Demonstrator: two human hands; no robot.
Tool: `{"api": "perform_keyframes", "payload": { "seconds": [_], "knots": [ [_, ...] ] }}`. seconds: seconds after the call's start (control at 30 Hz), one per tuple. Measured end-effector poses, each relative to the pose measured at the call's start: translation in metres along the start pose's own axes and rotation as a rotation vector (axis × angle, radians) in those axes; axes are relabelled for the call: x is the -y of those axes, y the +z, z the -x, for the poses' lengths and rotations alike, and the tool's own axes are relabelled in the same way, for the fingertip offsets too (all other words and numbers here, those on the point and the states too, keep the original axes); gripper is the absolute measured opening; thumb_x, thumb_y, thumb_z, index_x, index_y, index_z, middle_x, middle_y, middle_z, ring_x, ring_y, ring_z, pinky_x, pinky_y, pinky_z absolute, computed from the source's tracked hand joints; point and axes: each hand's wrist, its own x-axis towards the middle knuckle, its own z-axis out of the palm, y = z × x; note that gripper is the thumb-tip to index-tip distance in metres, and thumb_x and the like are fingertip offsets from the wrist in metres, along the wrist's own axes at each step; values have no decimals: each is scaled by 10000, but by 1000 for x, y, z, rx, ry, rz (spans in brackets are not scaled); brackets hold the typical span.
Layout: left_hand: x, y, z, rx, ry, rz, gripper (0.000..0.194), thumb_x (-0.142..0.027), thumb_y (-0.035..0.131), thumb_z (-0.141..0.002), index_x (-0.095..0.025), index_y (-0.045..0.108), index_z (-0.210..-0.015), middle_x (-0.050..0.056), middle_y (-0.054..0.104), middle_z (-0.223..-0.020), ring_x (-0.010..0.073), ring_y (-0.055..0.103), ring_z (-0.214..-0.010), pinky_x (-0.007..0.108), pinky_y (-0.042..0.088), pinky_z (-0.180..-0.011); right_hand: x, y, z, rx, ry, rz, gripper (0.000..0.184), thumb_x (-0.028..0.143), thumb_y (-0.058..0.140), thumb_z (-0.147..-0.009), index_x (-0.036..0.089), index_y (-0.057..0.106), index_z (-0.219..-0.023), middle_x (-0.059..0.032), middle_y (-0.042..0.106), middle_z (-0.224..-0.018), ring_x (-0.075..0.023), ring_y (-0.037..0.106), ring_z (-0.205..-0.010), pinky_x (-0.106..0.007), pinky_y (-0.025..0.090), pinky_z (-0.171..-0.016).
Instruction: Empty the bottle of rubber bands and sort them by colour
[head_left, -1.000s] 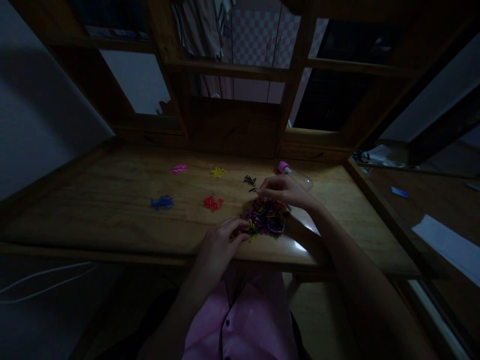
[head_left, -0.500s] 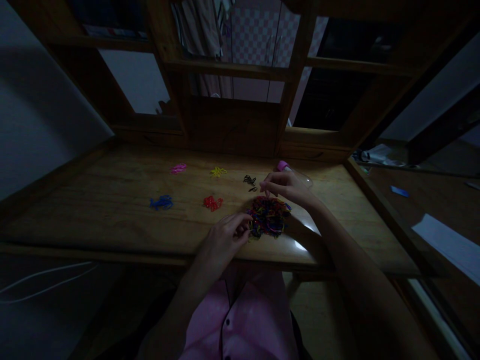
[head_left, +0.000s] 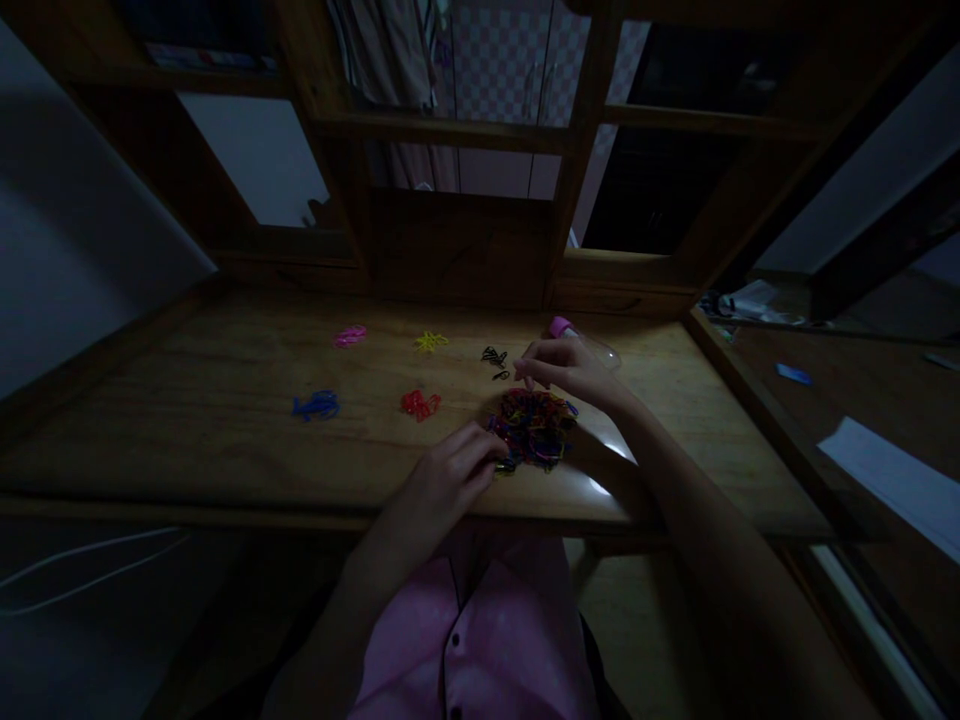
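A heap of mixed-colour rubber bands (head_left: 534, 428) lies on the wooden desk (head_left: 225, 450) near its front edge. My left hand (head_left: 448, 477) rests at the heap's left side, fingers curled and pinching into the bands. My right hand (head_left: 571, 370) hovers just behind the heap, fingers pinched together beside a small black pile (head_left: 495, 359). Sorted little piles lie further left: red (head_left: 420, 404), yellow (head_left: 430, 342), pink (head_left: 349, 336) and blue (head_left: 316, 405).
A clear bottle with a pink cap (head_left: 585, 343) lies behind my right hand. Wooden shelving (head_left: 457, 240) rises at the desk's back. A second surface at the right carries a white sheet (head_left: 889, 480) and a small blue item (head_left: 793, 374). The scene is dim.
My left hand slid a little forward into the heap's left edge. My right hand stayed behind the heap, fingers tightening into a pinch near the black pile.
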Motion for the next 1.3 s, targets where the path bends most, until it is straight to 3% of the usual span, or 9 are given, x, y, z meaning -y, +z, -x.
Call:
{"api": "perform_keyframes", "payload": {
  "seconds": [0.2,0.43,0.67,0.8,1.03,1.17,1.3],
  "knots": [
    [-2,2,-3,100,63,-46,277,-100,432,-928,-225,603,-1106,36,572,-1086,159,580,-1000,305,477,-887,2,1,0,2,17,-8,278,406,585,-876,154,668,-791,-22,612,-683,-103,499,-613,-261,344,-551],
    [-1,7,-10,116,52,-31,202,-105,459,-904,-208,623,-965,35,567,-1015,160,594,-933,292,481,-847,3,0,1,-10,13,2,339,467,569,-874,152,672,-799,-21,609,-682,-100,482,-604,-251,330,-534],
    [13,9,-15,-89,-59,91,119,-145,590,-831,-209,674,-887,18,640,-923,162,623,-868,277,486,-791,5,0,1,-21,6,-13,328,445,593,-861,137,682,-792,-21,608,-673,-96,492,-597,-241,343,-534],
    [17,11,-19,-229,-238,423,96,-241,659,-808,-189,682,-885,26,674,-904,159,648,-832,257,516,-745,7,1,2,7,18,-55,279,409,629,-845,140,683,-799,-23,622,-693,-105,541,-630,-241,399,-574],
    [30,15,-27,-377,-452,933,316,-311,801,-684,-152,656,-916,20,681,-838,130,644,-684,198,500,-539,10,5,3,225,37,-100,228,366,701,-801,163,700,-906,-42,690,-869,-148,623,-805,-279,495,-735],
    [34,20,-29,-404,-451,1036,329,-273,823,-657,-130,670,-911,41,703,-870,132,663,-734,211,532,-633,12,9,6,376,71,-216,356,339,711,-799,191,664,-1119,-50,693,-982,-149,638,-860,-290,515,-772],
    [32,21,-30,-405,-456,1080,325,-250,833,-642,-121,685,-901,50,717,-874,129,668,-758,219,539,-702,9,14,7,384,75,-231,424,314,741,-770,200,643,-1167,-42,694,-975,-142,646,-860,-281,519,-780]
  ]
}}
